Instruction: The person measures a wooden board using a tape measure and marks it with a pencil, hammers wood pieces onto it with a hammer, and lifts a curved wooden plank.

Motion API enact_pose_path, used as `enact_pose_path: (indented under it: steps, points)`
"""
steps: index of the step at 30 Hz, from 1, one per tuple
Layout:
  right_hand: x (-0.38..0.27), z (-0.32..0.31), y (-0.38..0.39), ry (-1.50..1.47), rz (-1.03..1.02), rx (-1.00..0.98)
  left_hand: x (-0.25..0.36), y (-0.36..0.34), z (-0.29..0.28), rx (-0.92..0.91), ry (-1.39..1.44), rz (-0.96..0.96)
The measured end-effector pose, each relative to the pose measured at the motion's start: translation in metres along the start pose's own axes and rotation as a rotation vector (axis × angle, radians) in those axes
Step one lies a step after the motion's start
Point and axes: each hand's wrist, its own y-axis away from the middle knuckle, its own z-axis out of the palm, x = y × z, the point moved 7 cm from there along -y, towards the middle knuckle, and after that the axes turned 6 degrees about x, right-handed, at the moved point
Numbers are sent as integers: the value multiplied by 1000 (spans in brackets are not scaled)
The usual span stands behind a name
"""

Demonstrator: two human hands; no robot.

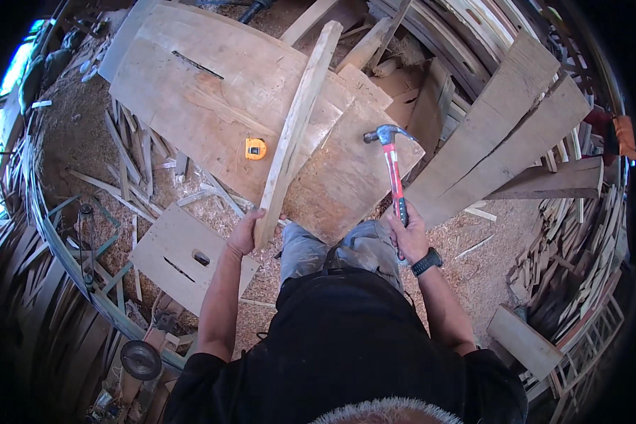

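My left hand [244, 233] is closed round the near end of a long squared piece of timber [297, 127]. The timber slants away from me over a plywood-topped work surface [191, 92]. In my right hand [410, 237] is a claw hammer [393, 164], gripped low on its red and black handle. Its metal head points away from me, over the right corner of the plywood. A yellow tape measure [255, 148] lies on the plywood to the left of the timber.
Wide planks [495, 113] lean at the right, one with a long crack. A slotted board [187, 258] lies at the left near a grinder-like wheel [141, 360]. Wood strips [131, 152] and shavings [466, 275] litter the floor. Stacked offcuts [558, 247] stand at the far right.
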Motion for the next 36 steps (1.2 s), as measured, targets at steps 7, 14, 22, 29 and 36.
enact_pose_path:
  steps: [7, 14, 22, 29, 36]
  points:
    - [-14, 0, -8, 87, -140, 108, -6, -10, -16, 178, -105, 38]
    - [-41, -1, -14, 358, -657, 378, -3, 5, 15, 105, -271, 102]
    - [-74, 23, -76, 273, -578, 299, -42, 8, 33, -12, -208, 25]
    - [-120, 69, -114, 256, -574, 239, -60, -5, 16, 100, -193, 66]
    - [-135, 90, -123, 415, -764, 249, -64, -3, 19, 130, -208, 60]
